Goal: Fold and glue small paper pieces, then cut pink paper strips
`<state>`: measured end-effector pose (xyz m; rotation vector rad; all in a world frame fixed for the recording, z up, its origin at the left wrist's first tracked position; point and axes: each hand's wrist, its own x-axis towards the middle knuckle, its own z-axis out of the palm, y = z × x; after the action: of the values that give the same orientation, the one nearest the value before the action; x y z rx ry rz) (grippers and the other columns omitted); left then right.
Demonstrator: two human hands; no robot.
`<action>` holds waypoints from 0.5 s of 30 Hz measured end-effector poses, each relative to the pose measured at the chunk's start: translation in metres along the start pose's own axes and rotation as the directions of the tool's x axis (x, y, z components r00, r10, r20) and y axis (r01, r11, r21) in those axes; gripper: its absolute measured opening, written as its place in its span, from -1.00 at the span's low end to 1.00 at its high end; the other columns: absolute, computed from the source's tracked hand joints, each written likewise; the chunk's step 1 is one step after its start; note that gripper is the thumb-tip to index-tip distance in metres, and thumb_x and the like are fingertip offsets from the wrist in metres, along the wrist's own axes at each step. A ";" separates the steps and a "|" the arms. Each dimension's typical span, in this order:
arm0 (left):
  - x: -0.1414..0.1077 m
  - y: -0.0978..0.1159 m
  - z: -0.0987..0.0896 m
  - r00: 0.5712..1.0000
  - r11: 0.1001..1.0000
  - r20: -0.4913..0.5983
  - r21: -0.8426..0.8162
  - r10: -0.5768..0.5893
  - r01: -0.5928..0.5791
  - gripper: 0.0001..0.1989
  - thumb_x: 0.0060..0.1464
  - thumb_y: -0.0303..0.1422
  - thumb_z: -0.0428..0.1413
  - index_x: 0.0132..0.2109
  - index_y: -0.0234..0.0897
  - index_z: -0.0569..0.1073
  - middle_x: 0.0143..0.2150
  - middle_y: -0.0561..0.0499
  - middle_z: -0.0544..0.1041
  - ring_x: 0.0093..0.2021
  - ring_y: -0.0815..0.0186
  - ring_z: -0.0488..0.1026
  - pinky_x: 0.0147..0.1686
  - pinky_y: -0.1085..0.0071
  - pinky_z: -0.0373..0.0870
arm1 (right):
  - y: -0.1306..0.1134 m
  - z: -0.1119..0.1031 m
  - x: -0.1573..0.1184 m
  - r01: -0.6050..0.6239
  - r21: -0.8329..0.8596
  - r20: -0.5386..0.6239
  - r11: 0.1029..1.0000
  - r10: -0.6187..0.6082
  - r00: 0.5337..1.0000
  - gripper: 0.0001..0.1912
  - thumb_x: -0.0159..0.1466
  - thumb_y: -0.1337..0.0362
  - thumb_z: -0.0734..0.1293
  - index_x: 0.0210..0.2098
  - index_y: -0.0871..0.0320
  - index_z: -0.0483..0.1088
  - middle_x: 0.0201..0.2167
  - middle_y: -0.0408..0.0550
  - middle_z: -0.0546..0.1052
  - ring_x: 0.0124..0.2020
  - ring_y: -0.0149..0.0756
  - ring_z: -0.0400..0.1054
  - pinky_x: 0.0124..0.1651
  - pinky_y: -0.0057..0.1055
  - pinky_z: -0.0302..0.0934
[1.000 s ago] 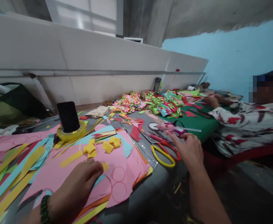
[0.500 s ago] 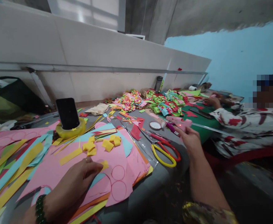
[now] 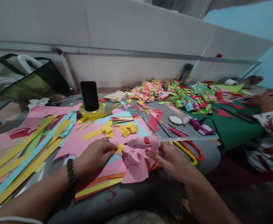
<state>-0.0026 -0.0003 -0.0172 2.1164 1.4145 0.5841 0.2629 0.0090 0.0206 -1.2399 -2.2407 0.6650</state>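
My right hand (image 3: pixel 171 158) is wrapped round the handle of a pink glue gun (image 3: pixel 145 142), whose dark nozzle points left. Just left of that nozzle, my left hand (image 3: pixel 99 154) has its fingertips together on a small yellow felt piece (image 3: pixel 120 148). Under it lies a pink felt sheet (image 3: pixel 80 149) over other coloured sheets. Several folded yellow pieces (image 3: pixel 107 128) sit behind my left hand, beside a flat yellow strip (image 3: pixel 92 134). A clear glue stick (image 3: pixel 187 137) runs out of the gun's back over the scissors (image 3: pixel 192 149).
A phone (image 3: pixel 89 95) stands in a yellow tape roll (image 3: pixel 92 114). Felt strips (image 3: pixel 34 155) cover the left side. Behind are colourful felt piles (image 3: pixel 150 90). A purple device (image 3: pixel 201 127) lies right. Another person's hand (image 3: pixel 268 101) is at the far right.
My right hand has brought the glue gun left, from beside the purple device to the yellow piece at my left hand. The view has turned, so things appear further right.
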 end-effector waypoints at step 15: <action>-0.001 0.004 -0.001 1.000 0.996 -0.023 -0.090 -0.010 0.007 -0.78 0.07 -0.33 0.02 -0.36 -0.19 0.58 -0.44 -0.01 0.49 -0.37 0.28 0.39 -0.35 0.41 0.23 | -0.005 0.011 -0.001 -0.004 -0.241 0.168 0.971 0.045 0.985 -0.56 0.30 -0.02 0.17 -0.58 0.11 0.24 -0.62 -0.12 0.38 -0.60 -0.38 0.18 -0.54 -0.42 0.01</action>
<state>-0.0007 -0.0018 -0.0145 2.0385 1.3830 0.6587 0.2536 0.0042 0.0155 -1.3722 -2.5127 0.5401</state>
